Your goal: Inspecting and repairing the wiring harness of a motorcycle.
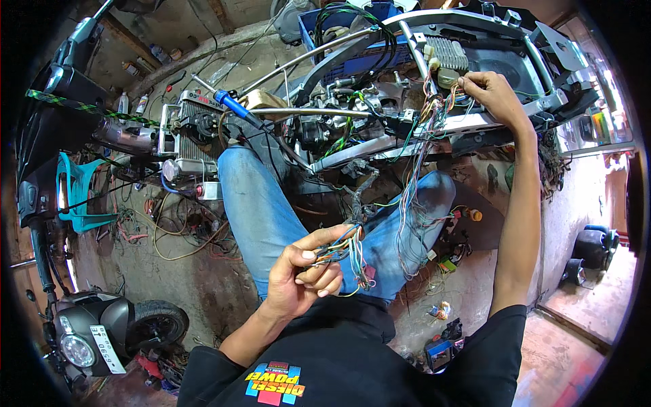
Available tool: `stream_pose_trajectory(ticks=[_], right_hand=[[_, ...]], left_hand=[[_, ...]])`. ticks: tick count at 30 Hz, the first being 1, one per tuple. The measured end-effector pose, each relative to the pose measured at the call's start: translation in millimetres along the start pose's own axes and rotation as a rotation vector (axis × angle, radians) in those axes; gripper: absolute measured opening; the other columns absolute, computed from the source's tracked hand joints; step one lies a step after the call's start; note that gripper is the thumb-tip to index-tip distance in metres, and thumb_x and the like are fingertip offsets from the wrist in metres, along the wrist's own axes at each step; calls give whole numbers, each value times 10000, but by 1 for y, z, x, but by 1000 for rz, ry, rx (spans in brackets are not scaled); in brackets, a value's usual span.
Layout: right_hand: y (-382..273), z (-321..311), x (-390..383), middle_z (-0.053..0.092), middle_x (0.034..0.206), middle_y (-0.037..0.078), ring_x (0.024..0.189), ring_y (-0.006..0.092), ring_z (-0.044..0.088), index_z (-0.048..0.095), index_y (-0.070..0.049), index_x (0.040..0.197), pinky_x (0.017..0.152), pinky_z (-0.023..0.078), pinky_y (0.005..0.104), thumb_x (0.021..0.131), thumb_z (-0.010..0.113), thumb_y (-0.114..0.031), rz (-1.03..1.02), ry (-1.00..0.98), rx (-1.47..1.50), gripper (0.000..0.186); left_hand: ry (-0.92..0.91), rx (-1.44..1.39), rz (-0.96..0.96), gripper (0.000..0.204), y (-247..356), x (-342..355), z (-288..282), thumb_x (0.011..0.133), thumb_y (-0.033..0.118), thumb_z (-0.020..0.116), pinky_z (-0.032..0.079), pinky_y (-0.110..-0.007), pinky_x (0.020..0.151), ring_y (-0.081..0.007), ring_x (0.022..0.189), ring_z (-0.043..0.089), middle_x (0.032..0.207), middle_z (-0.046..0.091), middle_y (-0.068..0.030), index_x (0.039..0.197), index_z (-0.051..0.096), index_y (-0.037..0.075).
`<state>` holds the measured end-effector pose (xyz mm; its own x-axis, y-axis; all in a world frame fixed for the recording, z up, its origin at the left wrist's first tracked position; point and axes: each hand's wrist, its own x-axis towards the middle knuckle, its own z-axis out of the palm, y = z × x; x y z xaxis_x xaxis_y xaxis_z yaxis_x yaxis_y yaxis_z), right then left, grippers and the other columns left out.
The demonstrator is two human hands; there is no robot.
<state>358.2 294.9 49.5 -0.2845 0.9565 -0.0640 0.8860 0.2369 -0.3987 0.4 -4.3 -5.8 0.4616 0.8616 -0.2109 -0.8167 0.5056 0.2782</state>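
My left hand (305, 273) is closed round a bundle of multicoloured wires (349, 252) above my lap. Bare or cut ends fan out from this bundle, and its dark wrapped part runs up toward the motorcycle frame (359, 150). My right hand (494, 96) reaches to the far right of the frame, its thumb and forefinger pinched at some thin wires (453, 102) beside a pale connector (447, 78). The exact wire between those fingertips is hard to make out. Long loose wires (410, 197) hang from there down over my right knee.
A blue-handled tool (234, 105) rests across the frame near the radiator (196, 125). Behind the frame stands a blue crate (315, 27). At left are a teal plastic chair (81, 197) and a parked motorbike (95, 332). Wire scraps (203, 227) litter the floor.
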Motion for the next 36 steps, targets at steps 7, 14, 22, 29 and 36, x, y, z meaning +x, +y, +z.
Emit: stream_pose_trajectory(ticks=[7,14,22,29,36], right_hand=[[-1,-2,-2,467,648,35,637,105,424,669,53,952,597,377,317,1013,607,-308,-2,-9,-13,371],[-1,-1,-2,486,656,25,633,94,432,689,45,963,591,385,311,1014,613,-308,-11,0,-13,364],[0,-1,-2,482,647,25,624,94,437,679,40,948,585,385,316,1012,611,-309,-19,0,-22,362],[-4,-3,-3,497,652,29,631,95,439,676,48,953,584,383,307,1008,615,-311,19,-8,-20,369],[3,1,-2,492,618,62,620,141,451,728,18,1026,615,409,359,975,620,-372,9,27,-5,408]], left_hand=[[1,3,-15,657,1,1,4,910,201,410,378,-259,517,-79,424,243,487,195,66,1485,399,-117],[16,20,-15,660,-1,0,2,906,204,407,378,-258,515,-79,420,237,484,197,67,1483,406,-116],[-13,28,-8,654,-1,0,2,903,201,404,382,-263,513,-78,418,237,481,201,65,1482,419,-103],[-17,17,-11,650,-2,0,2,906,203,412,383,-262,516,-78,416,240,483,206,67,1480,423,-102],[22,50,0,645,-2,-1,3,901,207,414,378,-266,485,-77,403,218,466,211,72,1464,442,-106]])
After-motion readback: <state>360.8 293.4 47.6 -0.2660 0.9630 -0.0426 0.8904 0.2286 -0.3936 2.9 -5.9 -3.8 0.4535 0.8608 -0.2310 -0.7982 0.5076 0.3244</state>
